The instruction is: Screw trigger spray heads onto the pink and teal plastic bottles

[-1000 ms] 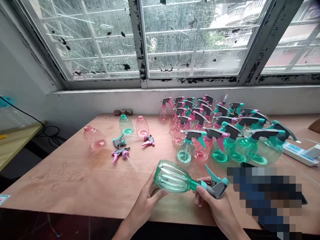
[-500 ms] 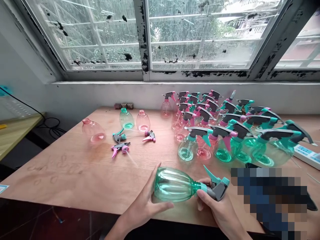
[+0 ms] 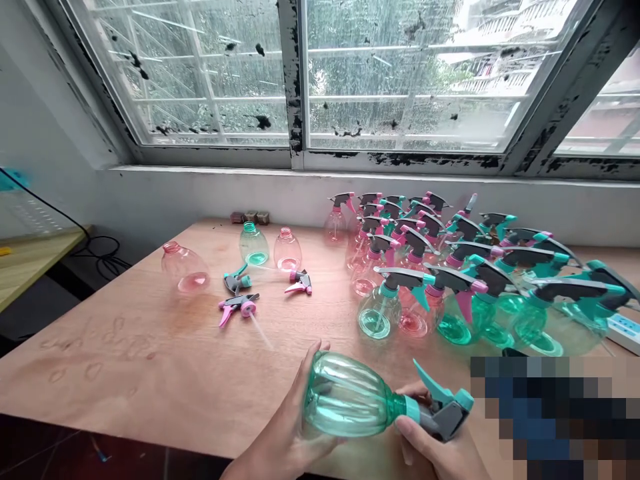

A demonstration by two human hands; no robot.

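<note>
A clear green spray bottle (image 3: 347,395) lies sideways between my hands above the table's front edge. My left hand (image 3: 295,413) is wrapped round its base end. My right hand (image 3: 430,437) grips the neck at the teal collar, fingers partly hidden behind it. On that neck sits a grey and teal trigger sprayer head (image 3: 445,410), pointing right. Farther left on the table lie loose sprayer heads: a teal one (image 3: 237,280), a pink one with a tube (image 3: 239,308) and another pink one (image 3: 300,283).
Open bottles without heads stand behind them: a green one (image 3: 254,245), a pink one (image 3: 287,250) and a tilted pink one (image 3: 184,268). Several assembled spray bottles (image 3: 375,320) crowd the right side. A power strip (image 3: 624,332) is at far right. Small blocks (image 3: 250,217) sit by the wall.
The view has tilted slightly, so the scene sits lower in the picture. Both hands keep their hold on the green spray bottle, which appears slightly lower and more tilted.
</note>
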